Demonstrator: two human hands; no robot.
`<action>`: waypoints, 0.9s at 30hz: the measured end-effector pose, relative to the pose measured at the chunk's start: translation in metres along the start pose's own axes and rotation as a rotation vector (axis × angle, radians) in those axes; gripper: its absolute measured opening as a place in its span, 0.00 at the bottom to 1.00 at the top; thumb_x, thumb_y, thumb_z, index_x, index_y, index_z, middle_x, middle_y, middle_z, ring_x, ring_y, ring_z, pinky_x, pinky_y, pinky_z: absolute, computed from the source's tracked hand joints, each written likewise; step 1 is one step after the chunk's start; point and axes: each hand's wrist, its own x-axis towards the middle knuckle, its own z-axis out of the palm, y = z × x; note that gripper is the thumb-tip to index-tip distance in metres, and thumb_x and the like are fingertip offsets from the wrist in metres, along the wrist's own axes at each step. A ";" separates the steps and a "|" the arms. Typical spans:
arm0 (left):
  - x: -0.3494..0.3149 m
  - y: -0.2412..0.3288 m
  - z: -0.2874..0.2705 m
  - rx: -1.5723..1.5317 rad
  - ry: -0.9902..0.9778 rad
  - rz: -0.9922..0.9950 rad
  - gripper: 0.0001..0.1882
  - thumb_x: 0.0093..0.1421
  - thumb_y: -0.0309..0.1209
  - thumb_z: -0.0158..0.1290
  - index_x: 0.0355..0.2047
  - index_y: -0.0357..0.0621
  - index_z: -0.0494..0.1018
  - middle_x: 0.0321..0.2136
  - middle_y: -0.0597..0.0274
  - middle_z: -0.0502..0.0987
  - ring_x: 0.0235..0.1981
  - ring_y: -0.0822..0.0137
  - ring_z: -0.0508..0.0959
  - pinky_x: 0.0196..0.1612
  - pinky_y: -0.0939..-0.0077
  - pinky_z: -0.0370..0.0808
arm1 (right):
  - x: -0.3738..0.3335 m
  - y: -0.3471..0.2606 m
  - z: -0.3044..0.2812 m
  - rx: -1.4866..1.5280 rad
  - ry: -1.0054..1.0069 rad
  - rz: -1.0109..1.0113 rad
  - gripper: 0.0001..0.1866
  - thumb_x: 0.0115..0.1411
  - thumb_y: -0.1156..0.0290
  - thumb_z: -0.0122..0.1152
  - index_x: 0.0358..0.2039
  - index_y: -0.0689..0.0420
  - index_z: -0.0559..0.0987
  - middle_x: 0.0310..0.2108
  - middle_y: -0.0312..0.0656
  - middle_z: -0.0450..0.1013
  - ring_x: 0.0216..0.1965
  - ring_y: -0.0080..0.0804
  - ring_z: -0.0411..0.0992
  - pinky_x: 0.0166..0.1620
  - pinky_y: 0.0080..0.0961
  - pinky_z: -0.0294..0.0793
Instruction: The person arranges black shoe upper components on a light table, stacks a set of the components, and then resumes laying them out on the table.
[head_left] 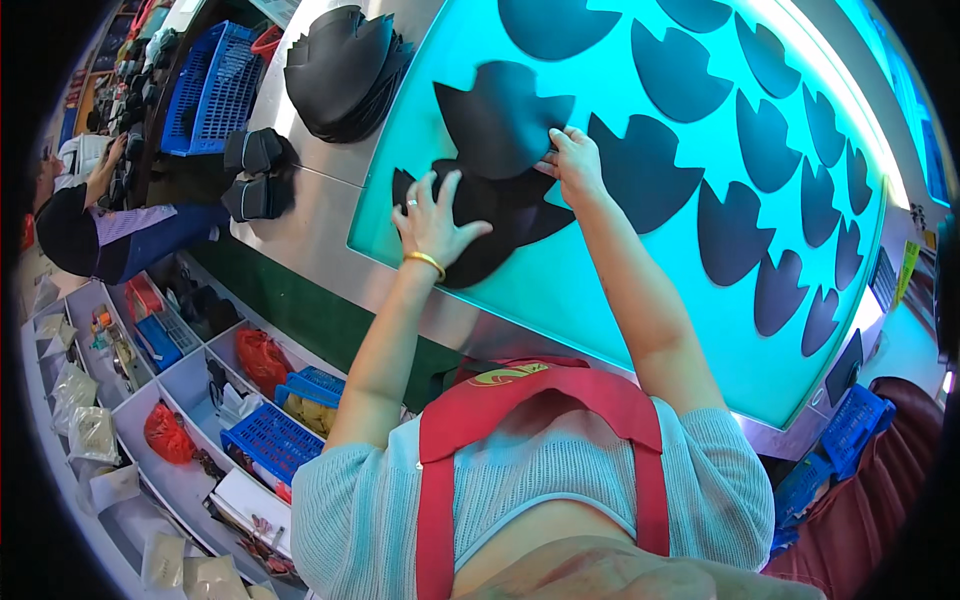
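Note:
My right hand (576, 168) pinches the right edge of a black cut-out panel (503, 118) with a notched, pointed top. It looks like leather or a similar sheet. That panel overlaps other dark panels (520, 212) lying below it on the glowing turquoise tabletop (612, 300). My left hand (436, 225), wearing a ring and a gold bangle (425, 262), rests with fingers spread on these lower panels. How many lie under it I cannot tell. Just right of my right hand lies another black panel (650, 172) of the same shape.
Rows of similar panels (765, 140) cover the turquoise surface to the right. A stack of black panels (340, 75) stands on the metal border at the far left, near two small black cases (258, 170). Blue baskets (212, 88) and another person (120, 225) are at the left.

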 end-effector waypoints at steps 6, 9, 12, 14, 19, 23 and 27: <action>-0.010 0.012 -0.017 0.060 -0.004 0.049 0.43 0.47 0.60 0.64 0.62 0.61 0.66 0.60 0.58 0.66 0.64 0.59 0.62 0.59 0.36 0.57 | 0.015 0.001 0.004 0.075 0.107 0.022 0.27 0.68 0.70 0.50 0.64 0.69 0.59 0.47 0.51 0.72 0.35 0.37 0.80 0.34 0.31 0.85; 0.016 0.016 -0.029 0.030 0.101 0.064 0.32 0.51 0.55 0.64 0.52 0.55 0.74 0.52 0.57 0.75 0.58 0.60 0.70 0.61 0.40 0.57 | 0.019 -0.004 -0.003 0.074 0.102 0.001 0.30 0.68 0.70 0.51 0.65 0.71 0.56 0.51 0.54 0.70 0.36 0.40 0.80 0.34 0.33 0.86; 0.061 0.018 -0.034 -0.135 0.299 0.173 0.23 0.55 0.49 0.63 0.43 0.47 0.77 0.42 0.57 0.80 0.50 0.58 0.76 0.57 0.50 0.66 | -0.021 -0.039 -0.002 -0.304 0.078 0.022 0.26 0.66 0.64 0.56 0.59 0.65 0.68 0.43 0.48 0.78 0.33 0.33 0.81 0.34 0.28 0.83; 0.103 0.032 -0.036 -0.288 0.325 0.303 0.25 0.57 0.45 0.62 0.49 0.43 0.74 0.47 0.54 0.78 0.53 0.51 0.74 0.55 0.52 0.70 | -0.009 -0.053 -0.024 -0.797 0.165 -0.124 0.16 0.62 0.57 0.60 0.44 0.54 0.82 0.31 0.37 0.82 0.29 0.24 0.81 0.38 0.28 0.79; 0.212 0.083 -0.010 -0.152 0.356 0.425 0.34 0.62 0.50 0.55 0.65 0.53 0.63 0.65 0.52 0.63 0.68 0.47 0.58 0.68 0.48 0.56 | 0.077 -0.109 -0.062 -1.155 0.324 -0.833 0.15 0.65 0.60 0.57 0.48 0.52 0.79 0.44 0.46 0.80 0.47 0.46 0.77 0.47 0.38 0.76; 0.282 0.112 -0.005 -0.014 0.273 0.468 0.36 0.64 0.56 0.50 0.69 0.63 0.57 0.71 0.55 0.53 0.73 0.49 0.46 0.70 0.37 0.45 | 0.176 -0.167 -0.057 -1.583 0.341 -1.077 0.25 0.68 0.55 0.52 0.64 0.44 0.68 0.66 0.41 0.64 0.68 0.44 0.58 0.65 0.41 0.60; 0.307 0.125 0.001 0.051 0.193 0.542 0.37 0.62 0.63 0.47 0.69 0.73 0.56 0.72 0.56 0.50 0.73 0.43 0.44 0.67 0.27 0.39 | 0.254 -0.191 -0.035 -1.728 0.269 -0.841 0.32 0.69 0.40 0.38 0.71 0.32 0.55 0.74 0.38 0.46 0.74 0.47 0.41 0.71 0.57 0.41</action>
